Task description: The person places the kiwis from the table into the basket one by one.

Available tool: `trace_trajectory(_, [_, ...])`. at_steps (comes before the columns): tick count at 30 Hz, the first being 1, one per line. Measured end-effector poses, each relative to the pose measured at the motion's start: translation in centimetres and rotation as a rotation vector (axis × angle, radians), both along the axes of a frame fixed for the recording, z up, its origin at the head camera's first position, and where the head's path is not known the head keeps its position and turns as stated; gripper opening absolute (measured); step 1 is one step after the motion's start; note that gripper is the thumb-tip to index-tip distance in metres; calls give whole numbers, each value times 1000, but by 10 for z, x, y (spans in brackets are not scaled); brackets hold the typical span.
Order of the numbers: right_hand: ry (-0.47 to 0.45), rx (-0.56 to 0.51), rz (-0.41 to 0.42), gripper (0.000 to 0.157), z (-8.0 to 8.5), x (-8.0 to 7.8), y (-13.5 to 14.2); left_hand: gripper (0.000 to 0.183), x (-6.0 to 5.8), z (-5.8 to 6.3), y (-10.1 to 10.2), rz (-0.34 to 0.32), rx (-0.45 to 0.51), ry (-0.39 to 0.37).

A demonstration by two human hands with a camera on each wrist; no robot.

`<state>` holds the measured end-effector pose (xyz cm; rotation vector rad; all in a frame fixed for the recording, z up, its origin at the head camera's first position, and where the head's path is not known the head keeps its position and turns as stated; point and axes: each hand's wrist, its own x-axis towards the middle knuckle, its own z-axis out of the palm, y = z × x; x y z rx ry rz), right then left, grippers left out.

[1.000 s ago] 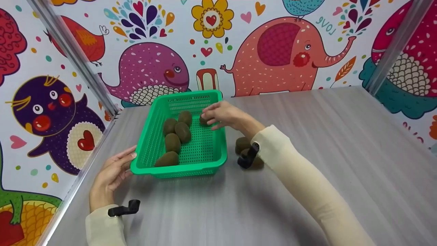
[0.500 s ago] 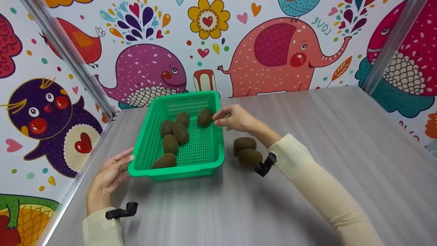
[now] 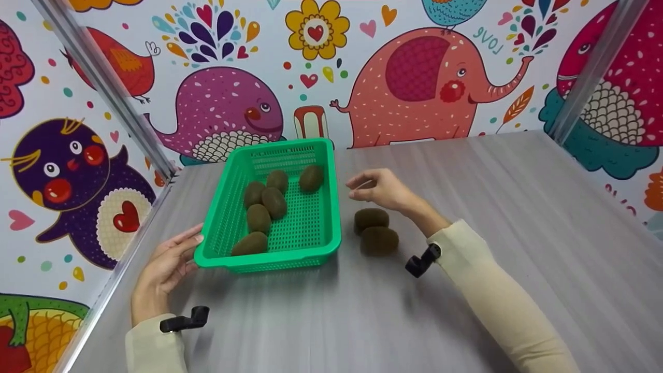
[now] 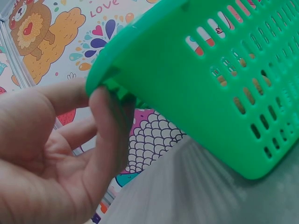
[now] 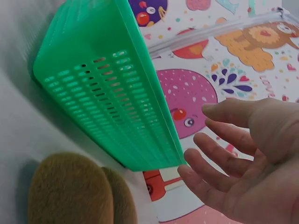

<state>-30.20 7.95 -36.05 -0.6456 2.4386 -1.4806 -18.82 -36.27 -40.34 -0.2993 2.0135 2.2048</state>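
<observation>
A green plastic basket (image 3: 335,217) stands on the table with several brown kiwis in it. One kiwi (image 3: 311,178) lies apart at the far right inside; a kiwi (image 3: 250,244) sits in the near left corner. My left hand (image 3: 164,269) grips the basket's rim at its near left corner; the left wrist view shows thumb and fingers (image 4: 105,126) at the rim. To the right of the basket my right hand (image 3: 386,190) is in the air, fingers relaxed, holding nothing. Below it, two kiwis (image 3: 379,241) lie touching on the table.
The grey wood-grain table (image 3: 497,223) extends to the right and front. Patterned panels with cartoon animals (image 3: 414,88) stand behind and at both sides, joined by metal posts (image 3: 106,88). A black wrist camera (image 3: 422,260) is strapped to the right sleeve.
My right hand has let go of a kiwi at the far right inside the basket, then drawn back over the rim to the right. My left hand keeps its place at the corner.
</observation>
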Motion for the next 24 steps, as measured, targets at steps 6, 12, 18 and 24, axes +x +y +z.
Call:
trace_trajectory(6, [-22, 17, -14, 35, -12, -3, 14, 30, 0, 0, 0, -1, -1, 3])
trace_trajectory(12, [-72, 16, -34, 38, -28, -7, 25, 30, 0, 0, 0, 1, 9, 9])
trace_trajectory(18, [-131, -19, -56, 48, -44, -10, 34, 29, 0, 0, -1, -1, 10, 5])
trace_trajectory(24, [-178, -45, -65, 55, -56, -12, 39, 30, -1, -1, -1, -1, 8, 5])
